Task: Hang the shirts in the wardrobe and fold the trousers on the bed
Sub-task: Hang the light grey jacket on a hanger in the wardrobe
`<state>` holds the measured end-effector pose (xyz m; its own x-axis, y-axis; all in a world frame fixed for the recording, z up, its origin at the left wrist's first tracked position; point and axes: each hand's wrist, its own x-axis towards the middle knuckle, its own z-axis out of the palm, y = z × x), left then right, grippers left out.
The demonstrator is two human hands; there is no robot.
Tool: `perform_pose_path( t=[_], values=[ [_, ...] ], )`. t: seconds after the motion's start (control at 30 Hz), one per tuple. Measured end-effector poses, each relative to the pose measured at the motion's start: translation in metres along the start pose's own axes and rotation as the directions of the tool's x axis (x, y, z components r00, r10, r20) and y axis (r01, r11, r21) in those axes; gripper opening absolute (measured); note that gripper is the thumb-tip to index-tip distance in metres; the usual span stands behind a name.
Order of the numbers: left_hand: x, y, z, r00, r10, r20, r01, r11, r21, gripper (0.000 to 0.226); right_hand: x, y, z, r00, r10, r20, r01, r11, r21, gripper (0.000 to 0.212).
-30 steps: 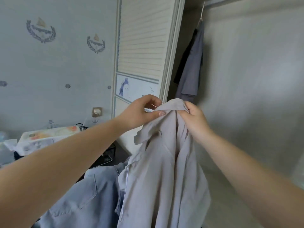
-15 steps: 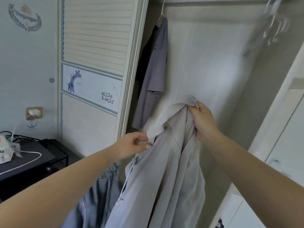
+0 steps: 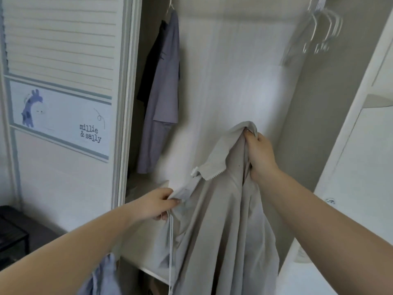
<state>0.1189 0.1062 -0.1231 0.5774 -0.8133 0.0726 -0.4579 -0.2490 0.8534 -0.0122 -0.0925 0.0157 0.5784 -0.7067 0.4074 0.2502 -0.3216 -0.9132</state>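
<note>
Since half a second ago the left hand (image 3: 156,206) has dropped lower and away from the right hand (image 3: 258,155), drawing the front edge of the grey shirt (image 3: 223,220) out to the left, and the view has swung further into the wardrobe (image 3: 234,81). Left fingers (image 3: 168,195) are curled around that edge just beside the white zip pull, with a white drawstring (image 3: 170,248) trailing down from under them; right fingers are bunched tight on the collar, carrying the garment's weight in front of the wardrobe's back panel. No hanger is in the shirt yet, and both hands are busy, so one grip must probably be freed to fetch one; if the right lets go, the loose cloth could slide to the floor, and the dangling drawstring or the zip teeth might snag. A blue garment (image 3: 102,277) hangs under the left forearm and could slip off during a reach. Spare white hangers (image 3: 319,33) cluster on the rail at upper right, well apart from both hands and blurred. At upper left a purple shirt (image 3: 163,96) and a dark one behind it hang already. Beyond are a louvred sliding door (image 3: 59,50) with a giraffe picture, a shelf low in the wardrobe, and a dark table (image 3: 12,228) at far left. Neither bed nor trousers is visible.
</note>
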Motion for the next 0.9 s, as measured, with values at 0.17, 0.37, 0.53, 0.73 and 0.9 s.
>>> perform_pose_path(
  t=[0.17, 0.37, 0.53, 0.73, 0.9],
  values=[
    [0.046, 0.014, -0.018, 0.999, 0.049, -0.006, -0.049, 0.973, -0.225, 0.036, 0.061, 0.018, -0.004, 0.995, 0.041, -0.086, -0.037, 0.998, 0.053, 0.037],
    [0.110, 0.027, -0.033, 0.985, -0.006, 0.174, 0.008, 1.000, -0.007, 0.043, 0.131, 0.037, -0.001, 0.992, 0.077, -0.103, -0.068, 0.994, 0.087, 0.023],
    [0.156, 0.031, -0.059, 0.998, -0.048, -0.043, 0.052, 0.993, 0.104, 0.017, 0.174, 0.055, -0.003, 0.989, 0.073, -0.128, -0.065, 0.996, 0.068, 0.033],
    [0.195, 0.049, -0.105, 0.969, -0.011, -0.246, -0.038, 0.981, -0.189, 0.013, 0.201, 0.065, -0.007, 0.983, 0.067, -0.171, -0.058, 0.997, 0.058, 0.022],
    [0.237, 0.073, -0.130, 0.911, 0.182, -0.371, -0.328, 0.866, -0.379, 0.010, 0.221, 0.055, -0.018, 0.961, 0.011, -0.276, 0.002, 0.999, 0.046, 0.027]
  ],
)
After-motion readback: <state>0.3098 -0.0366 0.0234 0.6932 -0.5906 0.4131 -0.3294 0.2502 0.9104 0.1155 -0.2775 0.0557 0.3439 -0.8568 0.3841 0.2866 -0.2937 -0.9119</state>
